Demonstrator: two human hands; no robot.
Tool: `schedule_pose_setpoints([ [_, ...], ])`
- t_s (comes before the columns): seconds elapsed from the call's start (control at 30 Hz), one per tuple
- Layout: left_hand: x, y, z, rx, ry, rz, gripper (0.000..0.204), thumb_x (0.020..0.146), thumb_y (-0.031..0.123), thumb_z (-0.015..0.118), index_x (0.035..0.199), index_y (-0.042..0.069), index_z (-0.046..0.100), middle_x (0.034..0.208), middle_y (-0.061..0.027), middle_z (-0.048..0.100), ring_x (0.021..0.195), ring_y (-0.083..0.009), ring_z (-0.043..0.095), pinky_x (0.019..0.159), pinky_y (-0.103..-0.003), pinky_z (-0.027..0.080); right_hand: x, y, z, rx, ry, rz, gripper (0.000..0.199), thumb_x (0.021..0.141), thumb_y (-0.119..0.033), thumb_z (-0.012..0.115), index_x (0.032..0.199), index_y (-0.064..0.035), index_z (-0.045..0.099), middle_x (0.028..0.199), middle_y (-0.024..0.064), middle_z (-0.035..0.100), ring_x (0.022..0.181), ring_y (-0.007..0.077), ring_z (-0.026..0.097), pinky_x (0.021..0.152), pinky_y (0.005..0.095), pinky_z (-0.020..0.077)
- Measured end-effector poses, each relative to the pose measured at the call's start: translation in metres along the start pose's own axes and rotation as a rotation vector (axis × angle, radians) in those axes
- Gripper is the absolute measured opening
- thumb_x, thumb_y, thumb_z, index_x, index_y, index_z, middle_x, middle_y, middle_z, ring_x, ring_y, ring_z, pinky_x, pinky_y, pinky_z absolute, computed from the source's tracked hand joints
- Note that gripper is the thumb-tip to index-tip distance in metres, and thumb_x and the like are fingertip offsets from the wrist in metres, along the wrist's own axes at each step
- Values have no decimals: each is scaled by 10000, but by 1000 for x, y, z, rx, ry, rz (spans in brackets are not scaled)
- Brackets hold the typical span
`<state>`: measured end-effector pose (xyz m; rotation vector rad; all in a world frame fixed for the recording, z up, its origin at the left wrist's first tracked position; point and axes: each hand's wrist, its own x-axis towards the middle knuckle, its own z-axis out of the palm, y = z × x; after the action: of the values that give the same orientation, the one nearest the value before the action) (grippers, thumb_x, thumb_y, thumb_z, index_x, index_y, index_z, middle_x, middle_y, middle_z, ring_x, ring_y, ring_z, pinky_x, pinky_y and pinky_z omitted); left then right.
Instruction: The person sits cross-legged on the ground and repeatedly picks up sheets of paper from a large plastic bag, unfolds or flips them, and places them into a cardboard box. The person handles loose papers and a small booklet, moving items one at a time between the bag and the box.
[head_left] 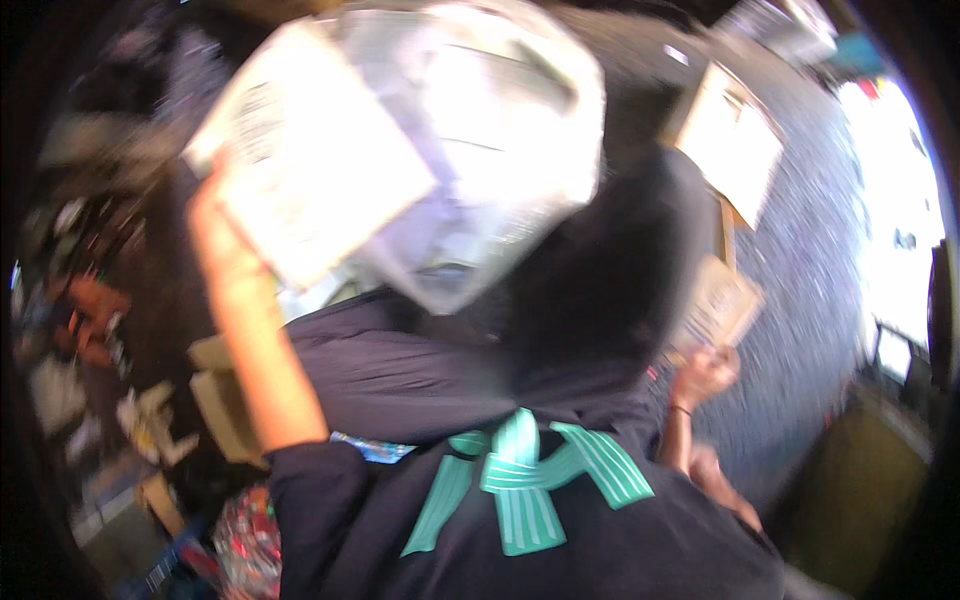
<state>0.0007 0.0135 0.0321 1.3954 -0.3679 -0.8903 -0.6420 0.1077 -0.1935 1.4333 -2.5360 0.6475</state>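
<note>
One clear plastic bag point(480, 150) of pale folded sheets fills the upper middle of the view, a white printed sheet point(310, 170) against its near face at about ten o'clock; the left hand point(205, 205) grips that sheet's edge, arm raised. At four o'clock from the bag, well apart from the other hand, the right hand point(703, 372) is closed on a small cream printed card point(718, 308). Below hangs a dark garment with a teal striped bow point(525, 480), speckled grey floor point(810, 260) to the right, blurred clutter left.
</note>
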Motion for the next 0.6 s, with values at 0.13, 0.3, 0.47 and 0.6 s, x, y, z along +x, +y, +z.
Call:
schedule_pose_setpoints([
  [0.13,-7,5,35,-92,-201,194,430,1030,317,684,1259,-42,628,1123,-112,721,977,-201,714,890,-336,588,108,-132,-30,153,430,-296,365,942,-81,712,1272,53,632,1290,237,638,1215,347,620,1025,480,522],
  [0.3,-26,8,59,-143,-401,203,481,1092,340,571,1349,-66,571,1261,-166,700,1118,-237,715,953,-384,600,109,-366,-98,1185,-46,-745,342,982,53,616,1323,26,636,1187,138,728,1071,250,708,959,348,560],
  [0.47,-19,6,74,-98,-258,298,460,1118,355,512,1370,-26,566,1218,-129,707,1055,-196,709,905,-322,578,41,-470,-101,1090,-281,-1058,570,992,-218,672,1498,-18,501,1454,309,495,1325,491,489,1118,546,414],
  [0.6,-21,4,76,-167,-268,297,542,1131,447,449,1432,4,533,1262,-95,674,1131,-168,655,978,-325,521,42,-472,-92,882,-225,-1119,762,972,-438,697,1565,-47,422,1549,350,351,1387,545,379,1138,624,353],
])
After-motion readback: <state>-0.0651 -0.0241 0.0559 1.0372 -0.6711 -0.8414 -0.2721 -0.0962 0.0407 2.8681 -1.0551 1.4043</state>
